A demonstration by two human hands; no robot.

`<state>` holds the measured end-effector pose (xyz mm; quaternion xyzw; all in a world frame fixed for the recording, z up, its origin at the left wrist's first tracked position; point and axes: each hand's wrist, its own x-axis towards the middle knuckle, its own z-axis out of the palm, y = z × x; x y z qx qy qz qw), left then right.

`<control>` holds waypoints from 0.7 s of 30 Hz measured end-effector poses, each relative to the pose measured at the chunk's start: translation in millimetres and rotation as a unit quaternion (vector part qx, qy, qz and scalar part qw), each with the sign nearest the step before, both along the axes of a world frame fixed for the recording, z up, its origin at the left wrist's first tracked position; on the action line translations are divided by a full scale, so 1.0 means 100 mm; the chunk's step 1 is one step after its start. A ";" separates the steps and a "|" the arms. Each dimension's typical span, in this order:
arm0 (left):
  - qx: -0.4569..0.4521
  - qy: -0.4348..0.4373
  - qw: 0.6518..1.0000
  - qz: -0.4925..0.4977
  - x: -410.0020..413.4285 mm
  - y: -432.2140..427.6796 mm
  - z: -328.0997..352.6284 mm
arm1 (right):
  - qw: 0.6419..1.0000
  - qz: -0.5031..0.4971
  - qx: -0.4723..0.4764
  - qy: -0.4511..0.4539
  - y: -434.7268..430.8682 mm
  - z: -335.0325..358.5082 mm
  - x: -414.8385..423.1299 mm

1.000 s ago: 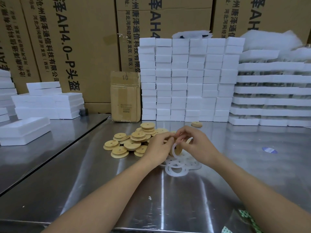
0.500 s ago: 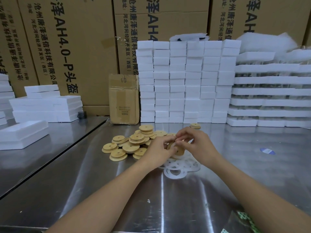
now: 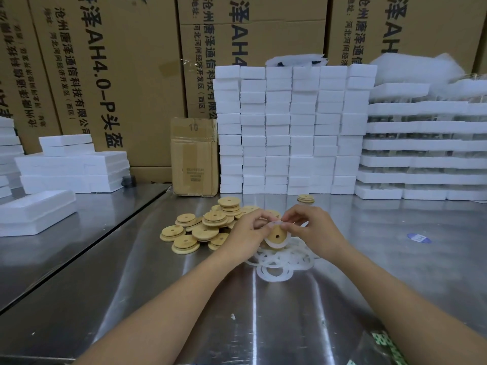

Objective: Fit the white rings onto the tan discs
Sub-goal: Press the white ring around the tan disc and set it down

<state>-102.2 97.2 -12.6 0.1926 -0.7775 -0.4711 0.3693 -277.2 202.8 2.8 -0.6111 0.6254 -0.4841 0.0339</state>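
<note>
Head view shows both forearms reaching in over the steel table [image 3: 237, 312]. The left hand [image 3: 245, 233] and right hand [image 3: 311, 230] meet just above the heap of white rings [image 3: 279, 262], each with fingers curled and fingertips pinching the upper edge of one tan disc [image 3: 276, 236] held upright between them. That disc faces the camera with its small centre hole showing and a white ring [image 3: 274, 246] wrapped around its rim, while a pile of tan discs [image 3: 208, 227] lies just left of the heap.
</note>
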 end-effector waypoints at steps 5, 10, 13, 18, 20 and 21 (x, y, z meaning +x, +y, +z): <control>0.005 -0.008 1.000 0.014 0.00 -0.03 0.01 | 1.000 -0.003 0.022 0.013 0.00 0.00 -0.02; 0.006 -0.010 1.000 0.009 0.00 -0.05 0.00 | 0.999 0.010 0.037 0.009 0.00 0.00 -0.06; 0.008 -0.009 1.000 0.006 0.00 -0.05 0.01 | 0.999 0.020 0.047 -0.009 0.00 0.01 -0.08; 0.005 -0.018 1.000 0.007 0.00 -0.04 0.03 | 0.998 0.020 0.059 -0.016 0.00 0.01 -0.12; 0.001 -0.021 1.000 0.010 0.01 -0.04 0.04 | 0.998 0.018 0.062 -0.011 -0.01 0.01 -0.13; 0.000 -0.021 1.000 0.012 0.01 -0.04 0.04 | 0.998 0.017 0.063 -0.008 0.00 0.00 -0.14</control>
